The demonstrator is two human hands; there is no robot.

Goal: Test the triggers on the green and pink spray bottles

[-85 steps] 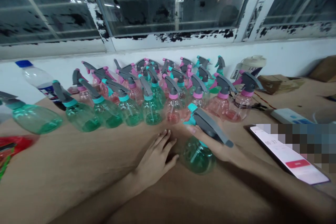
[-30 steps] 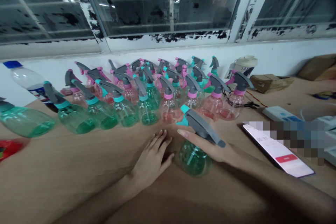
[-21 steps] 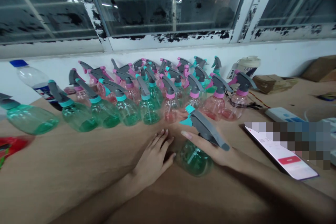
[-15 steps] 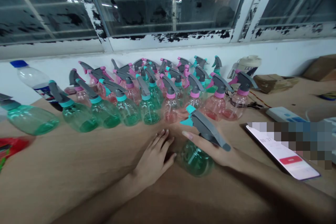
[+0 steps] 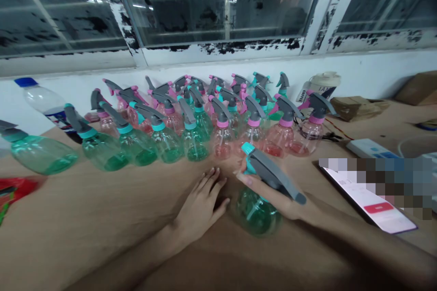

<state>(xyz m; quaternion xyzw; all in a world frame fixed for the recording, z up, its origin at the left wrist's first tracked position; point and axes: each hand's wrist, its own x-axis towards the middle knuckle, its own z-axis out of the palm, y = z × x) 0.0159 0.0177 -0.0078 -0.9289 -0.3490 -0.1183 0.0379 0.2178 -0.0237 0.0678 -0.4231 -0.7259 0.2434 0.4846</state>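
My right hand (image 5: 276, 195) is wrapped round the neck of a green spray bottle (image 5: 257, 218) with a grey and turquoise trigger head. Its fingers reach the trigger, and some green liquid shows low inside the bottle. To the left of that bottle, my left hand (image 5: 201, 204) lies flat on the wooden table (image 5: 85, 218), fingers stretched out and holding nothing. Beyond both hands stand rows of similar spray bottles. The nearest are a green spray bottle (image 5: 195, 145) and a pink spray bottle (image 5: 222, 143).
At far left a soda bottle (image 5: 44, 100) with a blue cap stands near a red packet (image 5: 17, 191). On the right lie a phone (image 5: 372, 204), a white power strip (image 5: 370, 149) and a brown paper package (image 5: 357, 104). A white cup (image 5: 324, 82) stands by the wall.
The spray bottle in my right hand has shifted slightly down and toward me. The fingers are now drawn in against its trigger. My left hand has stayed in place.
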